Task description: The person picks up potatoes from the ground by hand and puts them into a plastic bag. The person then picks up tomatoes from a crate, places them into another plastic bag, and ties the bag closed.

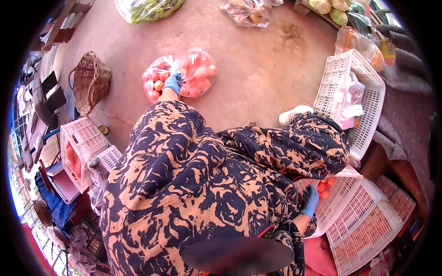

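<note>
On the floor ahead sit two clear plastic bags full of tomatoes, a left bag and a right bag. My left hand, in a blue glove, is closed on gathered plastic between them; whether it grips one bag or both is unclear. Low on my right, my right hand, also blue-gloved, lies beside a white plastic crate. Its visible fingers look stretched out. Just past them, a few loose tomatoes lie in the crate. My patterned sleeves and clothing cover part of that area.
A wicker basket and a pale crate stand at left. To the right is a white crate with plastic bags inside. Bagged green produce, another filled bag and cabbages lie farther off.
</note>
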Available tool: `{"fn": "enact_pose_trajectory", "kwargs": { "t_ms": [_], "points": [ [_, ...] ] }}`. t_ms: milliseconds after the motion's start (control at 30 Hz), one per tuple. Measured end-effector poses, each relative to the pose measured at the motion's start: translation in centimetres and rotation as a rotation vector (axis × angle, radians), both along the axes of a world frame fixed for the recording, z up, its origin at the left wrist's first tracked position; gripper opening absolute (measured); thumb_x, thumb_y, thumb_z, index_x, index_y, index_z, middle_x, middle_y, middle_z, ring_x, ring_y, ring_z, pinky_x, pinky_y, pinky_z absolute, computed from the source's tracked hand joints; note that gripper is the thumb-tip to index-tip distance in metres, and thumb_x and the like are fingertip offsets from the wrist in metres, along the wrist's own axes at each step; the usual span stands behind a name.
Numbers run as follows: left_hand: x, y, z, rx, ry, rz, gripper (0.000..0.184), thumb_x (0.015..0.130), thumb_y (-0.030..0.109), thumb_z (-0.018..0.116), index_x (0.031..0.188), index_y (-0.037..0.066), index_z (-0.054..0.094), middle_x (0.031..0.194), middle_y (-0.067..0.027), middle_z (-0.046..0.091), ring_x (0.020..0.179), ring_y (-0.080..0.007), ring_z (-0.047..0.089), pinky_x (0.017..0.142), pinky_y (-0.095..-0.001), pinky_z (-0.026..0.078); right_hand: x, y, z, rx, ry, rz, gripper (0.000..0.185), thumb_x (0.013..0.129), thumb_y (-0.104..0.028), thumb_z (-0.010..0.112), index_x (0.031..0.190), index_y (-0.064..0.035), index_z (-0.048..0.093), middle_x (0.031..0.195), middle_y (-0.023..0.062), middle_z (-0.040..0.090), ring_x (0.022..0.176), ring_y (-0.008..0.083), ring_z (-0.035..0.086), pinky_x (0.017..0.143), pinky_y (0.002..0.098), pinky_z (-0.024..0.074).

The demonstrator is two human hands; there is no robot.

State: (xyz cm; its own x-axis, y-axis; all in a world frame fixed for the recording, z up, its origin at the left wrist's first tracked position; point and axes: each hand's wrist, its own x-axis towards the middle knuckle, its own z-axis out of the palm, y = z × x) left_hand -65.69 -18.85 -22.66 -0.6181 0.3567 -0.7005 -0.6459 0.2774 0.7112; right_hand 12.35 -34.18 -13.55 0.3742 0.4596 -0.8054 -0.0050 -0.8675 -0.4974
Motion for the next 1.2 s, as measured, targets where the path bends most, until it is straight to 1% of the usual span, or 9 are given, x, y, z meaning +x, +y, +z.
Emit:
{"fn": "enact_pose_trajectory", "kwargs": {
  "t_ms": [100,200,333,567,767,933,967,1067,1200],
  "points": [
    [-0.8,-0.4,-1.7,-0.034,0.080,-0.020,0.007,0.076,0.016,0.064,0.078,0.010,0.060,0.066,-0.0035,0.058,0.054,-0.0174,0.053,0.048,-0.0297,0.042,0.8,-0.4,0.2,0.025,-0.032,-0.029,0.034,0.083,-0.029,0.053,0.106,-0.0041,0.059,0.096,0.0105,0.060,0.077,0.0206,0.060,0.066,0.0287,0.0479],
    [-1.5,-0.3,-0.8,-0.441,0.326,-0.194,0.009,0.075,0.018,0.064,0.077,0.010,0.060,0.063,-0.0025,0.056,0.049,-0.0166,0.050,0.043,-0.0300,0.038,2.1,-0.2,0.3,0.048,-0.062,-0.020,0.033,0.084,-0.028,0.052,0.106,-0.0042,0.059,0.097,0.0104,0.060,0.077,0.0210,0.060,0.066,0.0293,0.0479],
    [-2.7,-0.2,-2.2,-0.309,0.467,0.012,0.012,0.075,0.017,0.064,0.076,0.006,0.059,0.058,-0.0057,0.051,0.047,-0.0165,0.047,0.041,-0.0321,0.037,3.3,-0.1,0.5,0.095,-0.085,-0.058,0.034,0.085,-0.030,0.053,0.106,-0.0039,0.059,0.097,0.0099,0.060,0.077,0.0199,0.060,0.066,0.0292,0.0478],
    [3.0,8.3,-2.0,-0.235,0.899,-0.347,0.026,0.077,0.014,0.062,0.095,-0.003,0.054,0.074,-0.0088,0.055,0.063,-0.0178,0.051,0.058,-0.0314,0.042,5.9,3.3,0.4,0.283,-0.233,-0.085,0.028,0.084,-0.029,0.058,0.096,-0.0032,0.063,0.082,0.0037,0.063,0.066,0.0118,0.058,0.058,0.0235,0.0457],
    [20.9,21.8,4.5,0.203,1.183,-0.648,0.038,0.079,0.010,0.060,0.110,-0.009,0.050,0.085,-0.0107,0.057,0.076,-0.0187,0.053,0.070,-0.0299,0.045,7.4,3.5,2.3,0.345,-0.299,-0.141,0.026,0.085,-0.024,0.056,0.093,-0.0005,0.063,0.083,0.0047,0.063,0.069,0.0111,0.058,0.060,0.0233,0.0465],
    [40.3,28.5,15.8,0.821,0.787,-1.001,0.031,0.083,0.007,0.057,0.111,-0.004,0.054,0.100,-0.0074,0.058,0.091,-0.0148,0.053,0.084,-0.0271,0.042,7.7,2.0,4.6,0.392,-0.261,-0.235,0.026,0.086,-0.024,0.056,0.096,-0.0015,0.062,0.086,0.0041,0.063,0.070,0.0115,0.058,0.063,0.0228,0.0464],
    [43.3,29.3,16.8,0.791,1.002,-1.001,0.030,0.083,0.009,0.057,0.111,-0.002,0.055,0.100,-0.0069,0.058,0.090,-0.0140,0.053,0.083,-0.0260,0.042,7.8,1.9,5.4,0.425,-0.237,-0.277,0.026,0.086,-0.026,0.056,0.096,-0.0028,0.063,0.086,0.0036,0.063,0.069,0.0114,0.058,0.062,0.0224,0.0457],
    [52.4,29.5,21.8,0.884,0.937,-1.281,0.035,0.081,0.017,0.061,0.112,0.001,0.057,0.100,-0.0099,0.061,0.093,-0.0159,0.057,0.083,-0.0282,0.044,9.4,0.8,6.5,0.495,-0.125,-0.415,0.024,0.086,-0.026,0.056,0.098,-0.0059,0.063,0.087,0.0021,0.063,0.070,0.0112,0.059,0.062,0.0216,0.0455],
    [64.7,32.7,18.1,0.732,1.406,-1.726,0.047,0.077,0.033,0.065,0.113,0.003,0.057,0.105,-0.0186,0.061,0.097,-0.0230,0.059,0.084,-0.0307,0.045,13.9,1.4,8.3,0.620,-0.130,-0.475,0.024,0.085,-0.023,0.057,0.101,-0.0056,0.063,0.092,0.0031,0.063,0.081,0.0118,0.059,0.069,0.0230,0.0467]
  ]
}}
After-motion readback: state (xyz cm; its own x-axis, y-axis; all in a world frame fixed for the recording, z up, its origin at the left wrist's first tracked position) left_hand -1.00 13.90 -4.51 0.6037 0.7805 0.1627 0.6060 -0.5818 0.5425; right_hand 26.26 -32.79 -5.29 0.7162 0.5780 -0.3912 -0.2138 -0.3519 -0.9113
